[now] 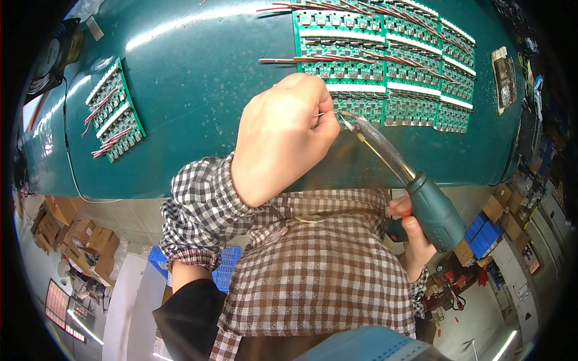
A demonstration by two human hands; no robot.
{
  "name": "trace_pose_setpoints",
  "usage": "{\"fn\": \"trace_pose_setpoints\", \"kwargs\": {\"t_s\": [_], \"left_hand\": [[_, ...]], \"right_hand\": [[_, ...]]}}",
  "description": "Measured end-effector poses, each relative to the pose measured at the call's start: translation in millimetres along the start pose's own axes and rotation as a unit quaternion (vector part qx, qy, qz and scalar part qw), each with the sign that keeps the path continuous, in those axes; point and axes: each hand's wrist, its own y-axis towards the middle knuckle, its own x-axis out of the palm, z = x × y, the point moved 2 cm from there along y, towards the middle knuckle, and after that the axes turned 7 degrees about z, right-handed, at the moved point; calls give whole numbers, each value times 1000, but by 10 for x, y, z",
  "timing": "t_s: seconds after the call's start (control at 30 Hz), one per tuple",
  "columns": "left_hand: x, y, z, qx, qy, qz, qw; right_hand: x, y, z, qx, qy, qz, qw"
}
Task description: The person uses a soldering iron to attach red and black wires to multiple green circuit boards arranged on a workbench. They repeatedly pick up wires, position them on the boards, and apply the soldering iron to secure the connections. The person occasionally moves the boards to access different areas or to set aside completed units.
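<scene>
My left hand (283, 132) is closed in a pinch on a thin wire (320, 114) at the near edge of the green circuit boards (406, 111). My right hand (416, 240) is wrapped round the handle of a dark green soldering gun (436, 213), partly hidden behind it. The gun's metal tip and thin feed tube (374, 147) point up and left, close to the pinching fingers. Whether the tip touches the board I cannot tell. Red, white and black wires (325, 59) lie in twisted bunches across the farther boards.
A smaller circuit board panel (115, 111) with twisted wires lies on the left of the green table (198, 90). A black fan (57, 54) stands at the far left, its cable along the table. A worn metal-edged block (503, 81) lies right of the boards. Cardboard boxes (90, 237) stand beyond the table.
</scene>
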Motion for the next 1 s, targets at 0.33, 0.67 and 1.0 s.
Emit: {"fn": "trace_pose_setpoints", "kwargs": {"t_s": [0.33,0.67,1.0], "left_hand": [[-1,-4,-5,3,4,3,1000],[-4,-2,4,4,6,-1,1000],[-10,-3,-3,-2,11,-3,1000]], "right_hand": [[41,-8,-20,-2,16,15,1000],[44,-4,-22,-2,10,15,1000],[87,10,-94,-8,-48,67,997]]}}
